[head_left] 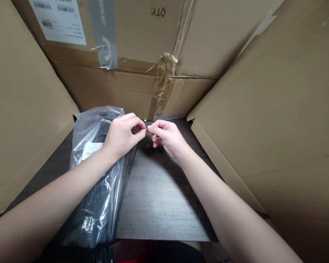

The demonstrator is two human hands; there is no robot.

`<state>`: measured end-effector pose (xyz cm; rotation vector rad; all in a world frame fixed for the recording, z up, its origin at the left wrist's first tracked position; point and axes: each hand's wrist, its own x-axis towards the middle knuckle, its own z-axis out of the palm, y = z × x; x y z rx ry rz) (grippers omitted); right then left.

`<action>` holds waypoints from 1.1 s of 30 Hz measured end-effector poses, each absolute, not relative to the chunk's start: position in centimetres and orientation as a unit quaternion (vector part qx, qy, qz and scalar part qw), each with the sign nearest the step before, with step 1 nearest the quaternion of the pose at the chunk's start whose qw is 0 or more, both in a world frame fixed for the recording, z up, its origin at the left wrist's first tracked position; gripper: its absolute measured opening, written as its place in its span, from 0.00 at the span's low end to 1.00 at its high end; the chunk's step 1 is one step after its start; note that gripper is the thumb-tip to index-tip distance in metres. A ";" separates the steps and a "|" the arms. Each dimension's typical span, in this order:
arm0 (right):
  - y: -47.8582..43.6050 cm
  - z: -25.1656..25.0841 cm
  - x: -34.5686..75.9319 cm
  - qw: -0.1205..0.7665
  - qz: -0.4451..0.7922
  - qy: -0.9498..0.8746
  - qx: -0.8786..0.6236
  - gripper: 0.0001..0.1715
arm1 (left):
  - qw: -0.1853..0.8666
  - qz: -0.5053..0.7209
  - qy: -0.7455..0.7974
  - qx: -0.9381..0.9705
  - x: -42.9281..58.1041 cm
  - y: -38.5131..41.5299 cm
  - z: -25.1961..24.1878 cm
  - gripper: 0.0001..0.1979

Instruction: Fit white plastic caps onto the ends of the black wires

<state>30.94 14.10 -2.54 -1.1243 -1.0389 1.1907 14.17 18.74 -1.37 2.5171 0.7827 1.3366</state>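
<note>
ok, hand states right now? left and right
Left hand: closed, pinching the top ends of the thin black ties.
Right hand: closed, pinching those same ends.

**Setting:** packing or stockroom workstation.

**Evidence:**
- Large brown shipping cartons (22,109) wall in the left, far and right sides.
- The far carton (142,40) carries a white barcode label (59,20), an inverted "QTY:" print (158,11), grey printed tape (104,33) and peeling clear packing tape (164,80).
- A dark wood-grain counter (159,197) lies between the cartons.
- Stock on the counter: a clear plastic bag (82,135) with a paper label, filled with bundled black ties (106,193).
</note>
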 end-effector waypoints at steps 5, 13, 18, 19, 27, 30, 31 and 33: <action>14.0 -2.4 31.1 0.554 0.488 -0.472 -0.481 0.22 | 0.098 0.446 0.270 0.848 14.2 18.8 -1.6 0.05; 14.2 -2.7 31.2 0.546 0.472 -0.497 -0.482 0.25 | 0.110 0.438 0.283 0.846 14.1 19.0 -1.6 0.04; 14.5 -3.1 31.4 0.559 0.458 -0.493 -0.484 0.24 | 0.165 0.423 0.313 0.834 14.3 18.9 -1.5 0.05; 14.6 -3.1 31.4 0.560 0.456 -0.493 -0.486 0.24 | 0.184 0.420 0.321 0.829 14.3 18.9 -1.5 0.06; 14.7 -3.2 31.4 0.575 0.468 -0.466 -0.482 0.22 | 0.425 0.402 0.334 0.739 14.6 19.3 -1.5 0.10; 14.7 -3.2 31.2 0.570 0.475 -0.465 -0.483 0.22 | 0.454 0.383 0.331 0.733 14.6 19.4 -1.5 0.10; 14.7 -3.2 31.2 0.569 0.475 -0.467 -0.483 0.22 | 0.458 0.379 0.334 0.732 14.5 19.4 -1.5 0.10; 14.7 -3.2 31.0 0.567 0.471 -0.473 -0.483 0.23 | 0.461 0.377 0.342 0.727 14.5 19.5 -1.5 0.11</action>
